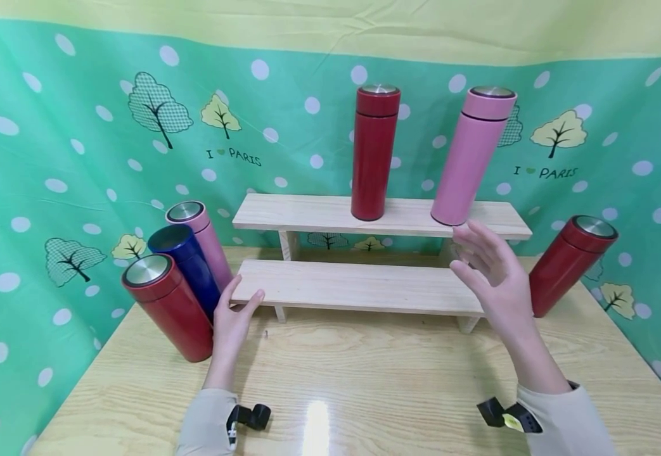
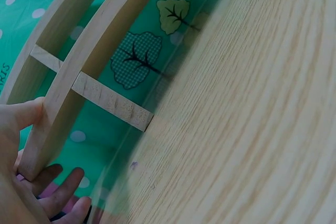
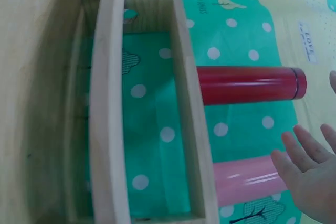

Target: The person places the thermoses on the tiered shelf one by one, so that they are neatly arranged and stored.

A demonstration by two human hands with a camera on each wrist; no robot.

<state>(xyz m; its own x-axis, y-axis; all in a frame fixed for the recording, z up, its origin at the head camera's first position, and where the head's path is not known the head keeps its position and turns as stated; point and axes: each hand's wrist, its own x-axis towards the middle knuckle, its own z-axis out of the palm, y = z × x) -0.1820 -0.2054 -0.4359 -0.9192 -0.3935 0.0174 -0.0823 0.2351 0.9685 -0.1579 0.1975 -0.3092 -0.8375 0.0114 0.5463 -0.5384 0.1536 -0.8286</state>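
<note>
My left hand (image 1: 232, 326) grips the left end of the lower board of a two-tier wooden shelf (image 1: 359, 285). In the left wrist view its thumb lies against the board (image 2: 63, 93) and the other fingers are below it. My right hand (image 1: 498, 278) is raised with spread fingers in front of the shelf's right end, holding nothing. Nearest to it, a pink thermos flask (image 1: 473, 161) stands on the upper board, overlapped by the fingertips in the right wrist view. A red thermos flask (image 1: 374, 155) stands upright left of the pink one.
On the table (image 1: 364, 373), left of the shelf, stand a red flask (image 1: 176, 310), a dark blue flask (image 1: 190, 259) and another pink flask (image 1: 207, 240). One more red flask (image 1: 570, 266) stands at the right. A green dotted curtain (image 1: 284, 114) hangs behind.
</note>
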